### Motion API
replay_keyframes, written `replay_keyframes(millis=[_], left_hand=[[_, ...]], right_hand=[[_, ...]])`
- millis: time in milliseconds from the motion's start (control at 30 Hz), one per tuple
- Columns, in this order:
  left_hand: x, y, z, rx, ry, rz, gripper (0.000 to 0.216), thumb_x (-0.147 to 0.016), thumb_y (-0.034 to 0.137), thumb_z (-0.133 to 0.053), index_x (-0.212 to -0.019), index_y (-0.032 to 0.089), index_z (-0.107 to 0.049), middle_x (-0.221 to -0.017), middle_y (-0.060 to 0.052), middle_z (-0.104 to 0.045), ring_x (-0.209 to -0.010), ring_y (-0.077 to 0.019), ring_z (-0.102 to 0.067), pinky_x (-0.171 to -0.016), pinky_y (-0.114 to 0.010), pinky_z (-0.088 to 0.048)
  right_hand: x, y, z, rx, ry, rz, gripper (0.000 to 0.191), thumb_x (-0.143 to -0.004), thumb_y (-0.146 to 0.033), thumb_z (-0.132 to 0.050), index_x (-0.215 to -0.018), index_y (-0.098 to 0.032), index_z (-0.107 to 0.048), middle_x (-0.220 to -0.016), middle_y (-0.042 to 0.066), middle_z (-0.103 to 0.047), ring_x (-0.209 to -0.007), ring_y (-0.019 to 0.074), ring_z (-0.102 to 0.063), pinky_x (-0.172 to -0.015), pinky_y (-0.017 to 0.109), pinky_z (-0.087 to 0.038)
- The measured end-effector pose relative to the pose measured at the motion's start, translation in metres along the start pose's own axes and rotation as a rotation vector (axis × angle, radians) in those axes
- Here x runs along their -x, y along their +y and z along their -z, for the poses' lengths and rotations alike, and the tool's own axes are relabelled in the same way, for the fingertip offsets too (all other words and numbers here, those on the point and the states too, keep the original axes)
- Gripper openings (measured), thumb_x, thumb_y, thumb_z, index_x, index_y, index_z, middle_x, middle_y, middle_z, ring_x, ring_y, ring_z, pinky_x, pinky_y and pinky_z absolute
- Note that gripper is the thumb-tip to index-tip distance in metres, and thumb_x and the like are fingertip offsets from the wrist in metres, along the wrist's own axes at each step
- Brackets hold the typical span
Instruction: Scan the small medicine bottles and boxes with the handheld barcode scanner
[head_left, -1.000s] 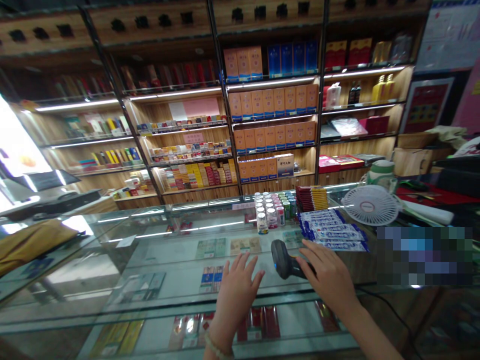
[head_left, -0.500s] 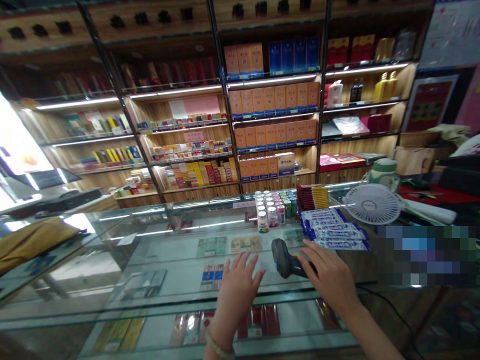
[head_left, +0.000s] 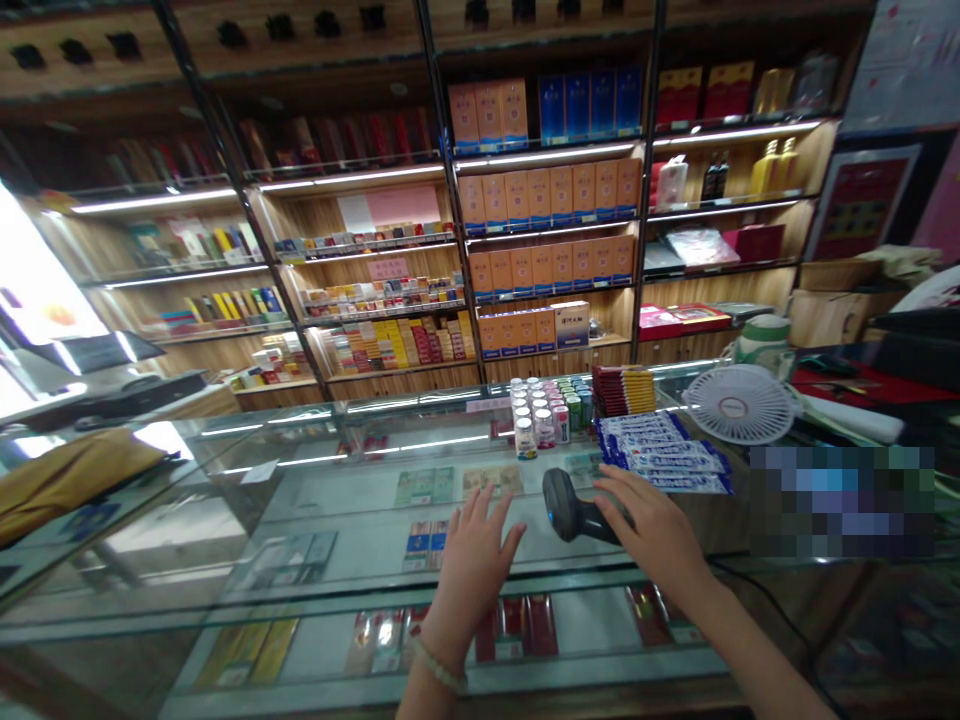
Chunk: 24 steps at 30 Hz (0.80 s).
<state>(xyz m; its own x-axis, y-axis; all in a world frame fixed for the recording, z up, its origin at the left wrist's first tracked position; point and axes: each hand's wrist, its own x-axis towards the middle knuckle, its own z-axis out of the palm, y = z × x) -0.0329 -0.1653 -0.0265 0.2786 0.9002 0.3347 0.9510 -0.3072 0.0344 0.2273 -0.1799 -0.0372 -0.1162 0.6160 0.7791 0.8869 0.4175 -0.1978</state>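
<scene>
A dark barcode scanner [head_left: 566, 508] with a small blue light lies on the glass counter [head_left: 360, 580]. My right hand [head_left: 656, 525] rests over its handle end with the fingers stretched out, not wrapped round it; part of the handle is hidden beneath. To the scanner's left, my left hand [head_left: 480, 545] is spread over the glass with nothing in it, a beaded bracelet [head_left: 441, 668] on its wrist. Just beyond my right hand lies a fanned pile of blue-and-white packets [head_left: 660, 452]. Small bottles with white caps [head_left: 526, 438] stand in rows behind the scanner.
Dark red and yellow packs [head_left: 624, 390] are stacked behind the packets. A white fan [head_left: 735, 405] and a green-and-white jug [head_left: 761, 343] stand at the right. A mustard cloth [head_left: 82, 475] lies at the left. Shelves with orange boxes [head_left: 551, 200] line the back wall.
Both hands have shifted only slightly: the left thumb is a little further out, and the right hand sits slightly higher. The scanner stays in place; the view moved a little.
</scene>
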Motion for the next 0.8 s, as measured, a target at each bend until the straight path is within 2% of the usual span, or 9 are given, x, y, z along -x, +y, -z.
replay_keyframes(millis=[167,333,600,800], left_hand=[[-0.013,-0.002,0.021,-0.028,0.030,-0.001,0.049,-0.097,0.042,-0.051,-0.144,0.028,-0.052,-0.156,-0.011,-0.046,-0.146,-0.0353,-0.038,-0.115,-0.060,-0.037],[-0.037,-0.002,0.038,-0.037,0.246,-0.067,0.052,-0.096,0.040,-0.055,-0.146,0.026,-0.050,-0.159,-0.012,-0.039,-0.149,-0.0359,-0.029,-0.119,-0.060,-0.031],[-0.080,-0.006,0.043,-0.003,0.326,-0.183,0.049,-0.089,0.037,-0.065,-0.137,0.027,-0.057,-0.155,-0.011,-0.044,-0.146,-0.0344,-0.032,-0.120,-0.058,-0.030],[-0.126,-0.013,0.042,0.116,0.477,-0.278,0.039,-0.094,0.035,-0.058,-0.132,0.024,-0.060,-0.149,-0.011,-0.048,-0.145,-0.0296,-0.035,-0.120,-0.051,-0.033]], right_hand=[[-0.018,0.008,0.006,-0.044,-0.100,-0.001,0.036,-0.102,-0.040,-0.042,-0.119,-0.022,-0.068,-0.134,0.009,-0.066,-0.125,0.0237,-0.061,-0.107,0.047,-0.051],[-0.047,0.016,0.006,0.009,-0.104,0.064,0.042,-0.101,-0.043,-0.043,-0.134,-0.024,-0.061,-0.146,0.009,-0.056,-0.140,0.0257,-0.046,-0.115,0.051,-0.041],[-0.085,0.033,-0.013,0.083,-0.130,0.144,0.043,-0.099,-0.042,-0.048,-0.135,-0.022,-0.059,-0.147,0.012,-0.053,-0.144,0.0295,-0.038,-0.116,0.053,-0.037],[-0.125,0.032,-0.028,0.102,-0.123,0.256,0.038,-0.097,-0.035,-0.054,-0.132,-0.022,-0.062,-0.148,0.012,-0.053,-0.144,0.0314,-0.038,-0.115,0.054,-0.035]])
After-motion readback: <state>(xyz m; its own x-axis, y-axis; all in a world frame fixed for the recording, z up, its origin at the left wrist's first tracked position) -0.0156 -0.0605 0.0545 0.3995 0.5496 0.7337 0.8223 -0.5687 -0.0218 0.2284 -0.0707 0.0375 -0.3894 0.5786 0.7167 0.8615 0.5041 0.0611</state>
